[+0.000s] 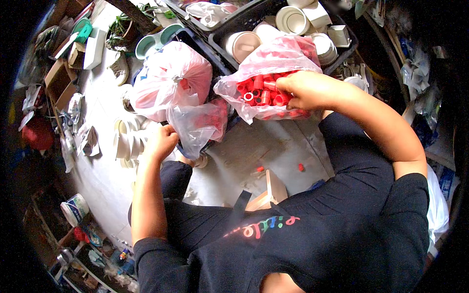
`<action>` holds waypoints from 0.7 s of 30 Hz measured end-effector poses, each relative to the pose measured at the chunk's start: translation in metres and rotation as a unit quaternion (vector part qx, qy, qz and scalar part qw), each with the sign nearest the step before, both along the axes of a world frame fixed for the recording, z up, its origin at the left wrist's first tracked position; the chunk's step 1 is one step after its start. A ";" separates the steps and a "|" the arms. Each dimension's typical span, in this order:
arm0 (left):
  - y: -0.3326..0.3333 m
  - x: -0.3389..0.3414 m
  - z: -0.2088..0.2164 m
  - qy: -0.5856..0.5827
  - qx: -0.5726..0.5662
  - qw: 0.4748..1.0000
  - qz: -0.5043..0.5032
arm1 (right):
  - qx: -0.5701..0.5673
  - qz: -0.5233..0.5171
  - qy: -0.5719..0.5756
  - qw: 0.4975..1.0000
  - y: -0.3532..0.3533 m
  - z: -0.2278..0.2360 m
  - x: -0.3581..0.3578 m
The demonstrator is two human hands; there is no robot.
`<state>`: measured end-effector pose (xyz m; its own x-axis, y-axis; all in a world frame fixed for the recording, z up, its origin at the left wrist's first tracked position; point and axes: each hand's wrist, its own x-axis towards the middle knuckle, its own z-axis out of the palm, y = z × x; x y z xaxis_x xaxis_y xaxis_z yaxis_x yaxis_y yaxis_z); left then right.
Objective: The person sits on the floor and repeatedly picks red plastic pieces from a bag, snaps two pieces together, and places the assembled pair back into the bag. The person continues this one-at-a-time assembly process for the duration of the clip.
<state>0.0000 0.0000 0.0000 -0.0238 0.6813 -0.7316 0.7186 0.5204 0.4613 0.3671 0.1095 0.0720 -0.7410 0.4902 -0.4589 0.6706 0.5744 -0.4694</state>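
Observation:
My right hand [305, 90] reaches into the mouth of a clear plastic bag [274, 61] full of short, tube-like red plastic fittings [264, 92]. Its fingers curl in among the fittings, and their tips are partly hidden. On the left, my left hand [163, 141] is closed in a fist; whatever it may hold is out of sight. Beside that fist lies a looser clear bag [198, 124] with some red pieces in it. A tied pinkish-white plastic bag [171, 80], bulging, stands just beyond.
Black crates behind the bags hold white plastic pipe fittings [291, 20]. More white fittings [128, 139] are piled left of my left hand. Two small red pieces [301, 167] lie on the floor by a wooden piece [269, 191]. A white bucket [74, 210] stands far left.

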 end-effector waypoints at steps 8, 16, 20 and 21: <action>0.000 0.006 -0.013 -0.026 0.028 0.998 0.050 | -0.008 -0.004 0.004 1.000 -0.004 0.016 0.006; 0.036 0.048 -0.090 0.126 0.067 0.958 -0.247 | -0.065 0.027 0.052 0.996 0.000 0.027 0.004; 0.052 0.090 -0.070 0.190 0.071 0.925 -0.321 | -0.099 0.021 0.040 0.994 0.000 0.031 0.015; 0.054 0.092 -0.065 0.186 0.051 0.923 -0.333 | -0.104 0.031 0.037 0.993 0.001 0.033 0.016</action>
<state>0.0919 0.0537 -0.0654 0.1878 0.7012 -0.6878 0.9821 -0.1259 0.1398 0.3828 0.1101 0.1050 -0.8030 0.3423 -0.4880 0.5954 0.4990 -0.6297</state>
